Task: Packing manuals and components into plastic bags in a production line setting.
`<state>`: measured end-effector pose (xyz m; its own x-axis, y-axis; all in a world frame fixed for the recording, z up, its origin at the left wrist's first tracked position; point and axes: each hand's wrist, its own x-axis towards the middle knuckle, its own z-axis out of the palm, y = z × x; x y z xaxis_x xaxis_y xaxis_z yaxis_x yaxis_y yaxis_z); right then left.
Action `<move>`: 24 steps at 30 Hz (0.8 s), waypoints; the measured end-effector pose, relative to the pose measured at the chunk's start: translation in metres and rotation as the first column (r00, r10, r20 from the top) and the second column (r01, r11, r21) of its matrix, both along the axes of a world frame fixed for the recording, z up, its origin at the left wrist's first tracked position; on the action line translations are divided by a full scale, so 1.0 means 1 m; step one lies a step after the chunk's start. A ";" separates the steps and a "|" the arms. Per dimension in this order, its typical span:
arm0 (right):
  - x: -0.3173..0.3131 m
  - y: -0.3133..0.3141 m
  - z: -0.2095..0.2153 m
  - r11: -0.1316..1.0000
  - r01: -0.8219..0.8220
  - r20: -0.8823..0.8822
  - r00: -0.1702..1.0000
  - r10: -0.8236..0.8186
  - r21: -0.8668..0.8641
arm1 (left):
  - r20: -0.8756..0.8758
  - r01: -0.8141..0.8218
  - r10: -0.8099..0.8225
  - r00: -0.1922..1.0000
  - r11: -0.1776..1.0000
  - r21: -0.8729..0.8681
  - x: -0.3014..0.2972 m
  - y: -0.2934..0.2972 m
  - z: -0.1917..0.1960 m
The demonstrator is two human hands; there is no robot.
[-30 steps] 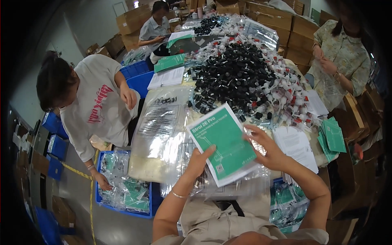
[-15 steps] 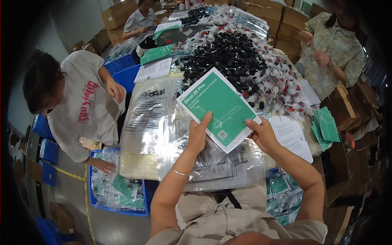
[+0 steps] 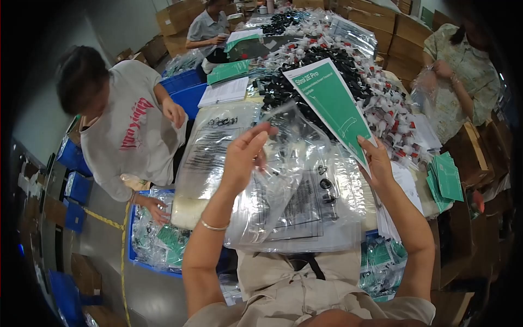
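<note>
On the right, my right hand [image 3: 377, 159] grips the lower edge of a green-and-white booklet [image 3: 336, 109], thumb on its cover. The booklet is tilted above a heap of small parts. My left hand [image 3: 246, 158] has its fingers curled at the raised edge of a clear plastic bag [image 3: 297, 147]; its fingertips are slightly blurred. That bag lies lifted and creased over a stack of flat clear bags [image 3: 294, 234] with dark print, at the table's near edge.
Black-capped and white-and-red small parts [image 3: 381, 103] are heaped beyond my hands. Green booklets [image 3: 447, 177] lie at right, more [image 3: 229, 71] at far left. A co-worker [image 3: 131, 120] reaches into a blue bin [image 3: 131, 240] of filled bags. Two other people work farther off.
My left hand has let go of the booklet and moved left to the plastic bag, whose edge is now raised. My right hand has carried the booklet right and turned it.
</note>
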<state>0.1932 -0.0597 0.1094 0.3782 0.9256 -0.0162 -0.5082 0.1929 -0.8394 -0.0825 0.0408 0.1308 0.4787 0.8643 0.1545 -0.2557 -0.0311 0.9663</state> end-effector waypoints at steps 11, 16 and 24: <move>-0.066 0.018 -0.083 0.865 -0.458 -0.168 0.887 0.430 -0.203 | 0.014 -0.473 0.477 0.879 0.867 0.154 -0.231 -0.077 0.093; -0.057 0.028 -0.080 0.876 -0.398 0.391 0.787 0.478 -0.271 | -0.424 -0.515 0.703 0.571 0.709 0.482 -0.282 -0.179 0.113; -0.151 0.008 -0.009 0.580 -0.751 0.470 0.407 0.784 -0.317 | -0.705 0.011 0.610 -0.362 0.759 0.651 -0.270 -0.260 0.038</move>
<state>0.0422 -0.0521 0.1007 -0.5324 0.8365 -0.1294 0.0856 -0.0988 -0.9914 -0.3525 -0.2195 0.1687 -0.0203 0.9831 0.1822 0.9929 0.0413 -0.1119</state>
